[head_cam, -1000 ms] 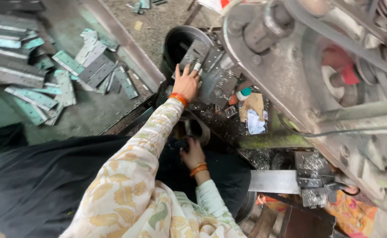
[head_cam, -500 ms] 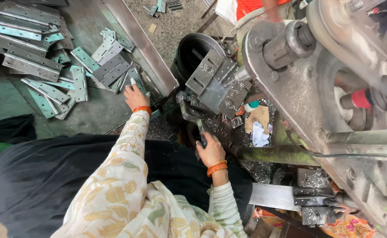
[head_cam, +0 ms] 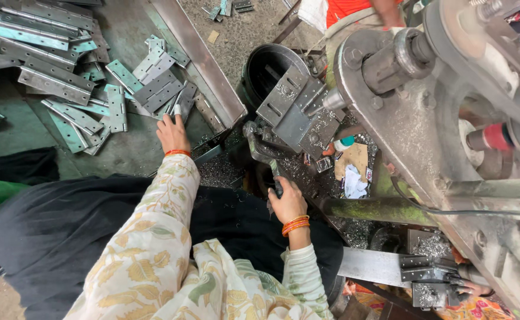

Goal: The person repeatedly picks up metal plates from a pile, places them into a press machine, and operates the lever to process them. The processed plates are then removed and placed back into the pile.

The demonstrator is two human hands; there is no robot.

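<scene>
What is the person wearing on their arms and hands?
Both arms have long, loose cream sleeves printed with yellow and green leaves. The left hand is bare, with an orange bangle at the wrist. The right hand is bare too, with several orange bangles. No gloves.

My left hand [head_cam: 172, 133] reached out to the heap of flat metal hinge plates [head_cam: 153, 89] on the floor, fingertips touching one. My right hand [head_cam: 286, 202] gripped the dark lever handle [head_cam: 266, 160] below the press machine [head_cam: 426, 118], with metal shavings [head_cam: 218, 172] scattered just beside it.
</scene>
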